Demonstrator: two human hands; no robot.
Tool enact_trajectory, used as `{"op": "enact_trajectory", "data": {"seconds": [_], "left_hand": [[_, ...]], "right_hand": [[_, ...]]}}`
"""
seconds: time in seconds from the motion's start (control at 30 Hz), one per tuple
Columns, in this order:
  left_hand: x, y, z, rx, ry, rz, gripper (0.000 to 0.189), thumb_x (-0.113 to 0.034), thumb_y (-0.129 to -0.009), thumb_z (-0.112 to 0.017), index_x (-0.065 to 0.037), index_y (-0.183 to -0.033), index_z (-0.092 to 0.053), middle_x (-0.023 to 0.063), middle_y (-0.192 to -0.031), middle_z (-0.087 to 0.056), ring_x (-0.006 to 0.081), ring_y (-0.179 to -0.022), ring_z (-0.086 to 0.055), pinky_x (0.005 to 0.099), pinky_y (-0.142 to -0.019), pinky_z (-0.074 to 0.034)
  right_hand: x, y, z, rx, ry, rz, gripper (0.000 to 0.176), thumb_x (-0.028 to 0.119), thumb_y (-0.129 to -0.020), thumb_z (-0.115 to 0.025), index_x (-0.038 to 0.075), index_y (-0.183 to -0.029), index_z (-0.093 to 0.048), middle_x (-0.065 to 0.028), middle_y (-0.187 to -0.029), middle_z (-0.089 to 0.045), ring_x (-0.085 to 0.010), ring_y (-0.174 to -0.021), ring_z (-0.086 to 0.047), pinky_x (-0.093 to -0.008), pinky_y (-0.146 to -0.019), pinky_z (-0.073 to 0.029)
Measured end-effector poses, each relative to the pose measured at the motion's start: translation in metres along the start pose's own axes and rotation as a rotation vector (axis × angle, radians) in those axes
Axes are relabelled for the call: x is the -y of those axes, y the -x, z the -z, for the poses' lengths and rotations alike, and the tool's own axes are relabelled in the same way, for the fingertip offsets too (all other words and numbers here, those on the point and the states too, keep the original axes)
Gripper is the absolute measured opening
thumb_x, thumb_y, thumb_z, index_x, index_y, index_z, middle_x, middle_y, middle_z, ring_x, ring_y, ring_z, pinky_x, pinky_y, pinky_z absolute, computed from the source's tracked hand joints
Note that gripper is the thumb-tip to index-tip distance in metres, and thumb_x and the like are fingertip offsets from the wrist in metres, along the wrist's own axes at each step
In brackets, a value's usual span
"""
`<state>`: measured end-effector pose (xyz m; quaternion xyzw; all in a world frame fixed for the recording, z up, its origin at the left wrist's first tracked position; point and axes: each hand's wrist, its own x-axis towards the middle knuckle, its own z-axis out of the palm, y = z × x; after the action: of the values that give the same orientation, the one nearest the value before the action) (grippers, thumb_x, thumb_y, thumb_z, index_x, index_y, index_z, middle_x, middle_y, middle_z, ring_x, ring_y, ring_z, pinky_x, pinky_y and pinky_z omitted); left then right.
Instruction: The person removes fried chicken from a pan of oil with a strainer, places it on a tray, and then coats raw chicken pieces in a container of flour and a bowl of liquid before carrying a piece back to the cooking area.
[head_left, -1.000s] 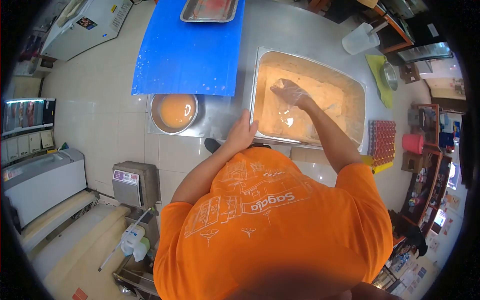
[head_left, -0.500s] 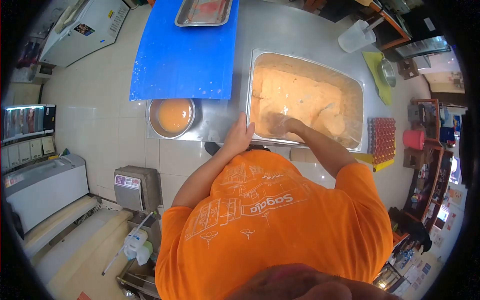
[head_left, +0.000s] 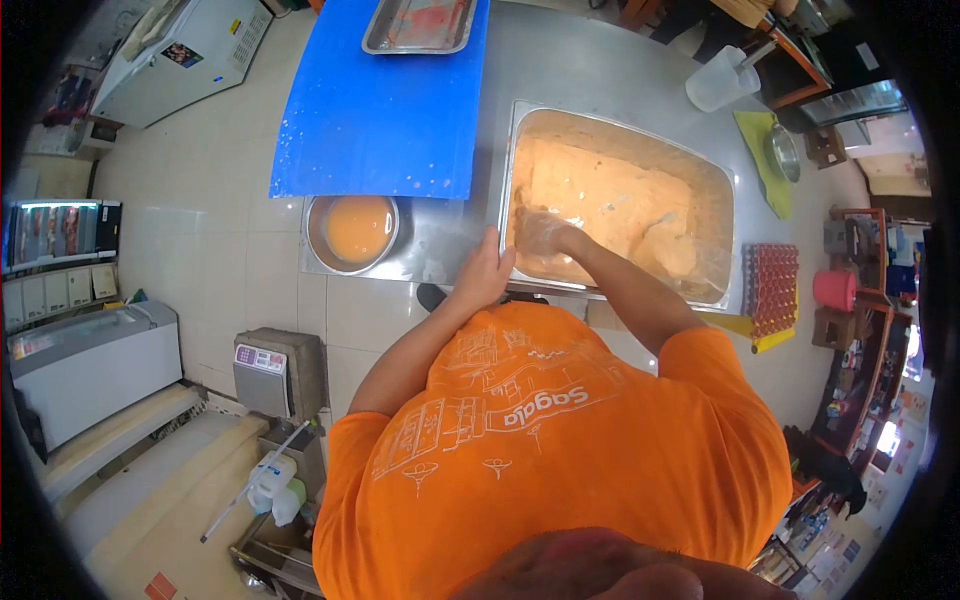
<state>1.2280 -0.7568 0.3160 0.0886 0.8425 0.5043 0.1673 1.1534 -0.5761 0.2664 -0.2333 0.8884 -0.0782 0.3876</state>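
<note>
A deep rectangular metal pan (head_left: 727,200) on the table holds a pale orange, powdery-wet mixture (head_left: 610,185). At the pan's near left corner, my left hand (head_left: 487,268) grips the rim with its fingers along the outer side. My right hand (head_left: 545,236) is down in the mixture near the pan's left end, coated with it; its fingers are smeared and partly hidden. A rounded mound of the mixture (head_left: 668,250) rises at the pan's right side. To the left of my left hand stands a round metal bowl (head_left: 392,250) of orange liquid (head_left: 358,230).
A blue sheet (head_left: 380,130) covers the table's left part, with a shallow metal tray (head_left: 420,48) on it. At the right are a clear plastic jug (head_left: 715,88), a metal bowl (head_left: 781,152) on a yellow-green cloth (head_left: 752,135), and red egg trays (head_left: 770,290). A person (head_left: 735,15) stands beyond the table.
My right hand has moved left and slightly away from me within the mixture. My left hand keeps its place at the rim. The camera view has shifted a little, and a person shows at the top.
</note>
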Motion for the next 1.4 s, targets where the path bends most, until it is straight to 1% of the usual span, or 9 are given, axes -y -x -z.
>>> {"op": "enact_trajectory", "data": {"seconds": [0.2, 0.33, 0.63, 0.73, 0.87, 1.13, 1.23, 1.33, 1.4], "left_hand": [[0.005, 0.001, -0.004, -0.007, -0.013, -0.020, 0.030, -0.023, -0.096, -0.050, 0.002, -0.108, -0.038, 0.0353, -0.097, -0.058, 0.0539, -0.094, -0.055, 0.0549, -0.080, -0.043], [0.002, 0.001, -0.001, 0.000, -0.002, -0.009, 0.031, -0.024, -0.095, -0.052, 0.003, -0.104, -0.039, 0.0363, -0.096, -0.058, 0.0538, -0.091, -0.055, 0.0573, -0.078, -0.043], [0.006, 0.000, -0.002, -0.002, -0.026, -0.032, 0.031, -0.025, -0.095, -0.050, 0.003, -0.103, -0.039, 0.0365, -0.095, -0.057, 0.0541, -0.091, -0.055, 0.0571, -0.078, -0.043], [0.005, 0.000, -0.001, 0.030, 0.001, 0.004, 0.031, -0.025, -0.095, -0.051, 0.003, -0.103, -0.039, 0.0365, -0.096, -0.057, 0.0542, -0.091, -0.055, 0.0574, -0.078, -0.042], [0.009, -0.002, -0.003, 0.012, -0.011, -0.006, 0.030, -0.023, -0.095, -0.052, 0.002, -0.104, -0.039, 0.0357, -0.096, -0.057, 0.0541, -0.091, -0.054, 0.0576, -0.078, -0.042], [0.009, -0.001, -0.003, 0.009, 0.020, -0.027, 0.030, -0.023, -0.095, -0.052, 0.002, -0.104, -0.039, 0.0356, -0.097, -0.057, 0.0535, -0.090, -0.055, 0.0577, -0.078, -0.042], [0.009, -0.001, -0.003, -0.011, 0.026, -0.062, 0.030, -0.023, -0.095, -0.052, 0.002, -0.104, -0.039, 0.0356, -0.096, -0.057, 0.0535, -0.090, -0.055, 0.0574, -0.077, -0.042], [0.002, 0.001, 0.002, 0.016, 0.015, -0.031, 0.031, -0.024, -0.095, -0.052, 0.003, -0.104, -0.038, 0.0358, -0.094, -0.057, 0.0542, -0.090, -0.054, 0.0574, -0.076, -0.042], [0.000, 0.001, 0.005, 0.027, 0.000, -0.023, 0.031, -0.023, -0.095, -0.052, 0.003, -0.105, -0.038, 0.0360, -0.094, -0.057, 0.0549, -0.089, -0.054, 0.0575, -0.076, -0.042]], "right_hand": [[0.020, 0.040, 0.016, 0.187, -0.438, -0.155, 0.038, 0.014, -0.081, -0.053, -0.003, -0.115, -0.058, -0.0230, -0.103, -0.063, -0.0329, -0.091, -0.063, -0.0445, -0.079, -0.050], [0.020, 0.050, 0.008, 0.014, -0.554, -0.090, 0.041, 0.017, -0.081, -0.056, -0.002, -0.116, -0.056, -0.0246, -0.100, -0.063, -0.0358, -0.092, -0.062, -0.0417, -0.080, -0.050], [-0.018, 0.051, 0.083, -0.082, -0.621, 0.019, 0.049, 0.019, -0.085, -0.059, 0.003, -0.130, -0.049, -0.0224, -0.124, -0.058, -0.0337, -0.108, -0.060, -0.0403, -0.091, -0.050], [0.002, 0.050, 0.109, -0.183, -0.496, -0.282, 0.049, 0.024, -0.085, -0.056, 0.003, -0.130, -0.053, -0.0228, -0.125, -0.057, -0.0317, -0.114, -0.059, -0.0400, -0.090, -0.050], [0.002, 0.013, 0.000, -0.547, 0.342, 0.085, 0.046, 0.027, -0.085, -0.057, 0.000, -0.123, -0.058, -0.0249, -0.118, -0.060, -0.0329, -0.111, -0.061, -0.0416, -0.088, -0.050], [-0.007, 0.008, -0.023, 0.101, -0.196, -0.013, 0.039, 0.027, -0.083, -0.059, -0.002, -0.109, -0.063, -0.0240, -0.102, -0.066, -0.0379, -0.096, -0.063, -0.0430, -0.086, -0.049], [0.008, 0.046, -0.005, 0.038, -0.558, -0.103, 0.038, 0.030, -0.082, -0.060, 0.001, -0.107, -0.066, -0.0249, -0.119, -0.060, -0.0369, -0.107, -0.060, -0.0424, -0.091, -0.047], [-0.001, 0.056, 0.006, 0.103, -0.450, -0.027, 0.041, 0.033, -0.083, -0.060, 0.004, -0.112, -0.067, -0.0243, -0.140, -0.046, -0.0340, -0.122, -0.051, -0.0405, -0.097, -0.043], [-0.005, 0.060, 0.009, -0.120, -0.596, -0.096, 0.044, 0.028, -0.083, -0.062, 0.005, -0.119, -0.058, -0.0210, -0.114, -0.057, -0.0288, -0.099, -0.058, -0.0383, -0.082, -0.048]]}}
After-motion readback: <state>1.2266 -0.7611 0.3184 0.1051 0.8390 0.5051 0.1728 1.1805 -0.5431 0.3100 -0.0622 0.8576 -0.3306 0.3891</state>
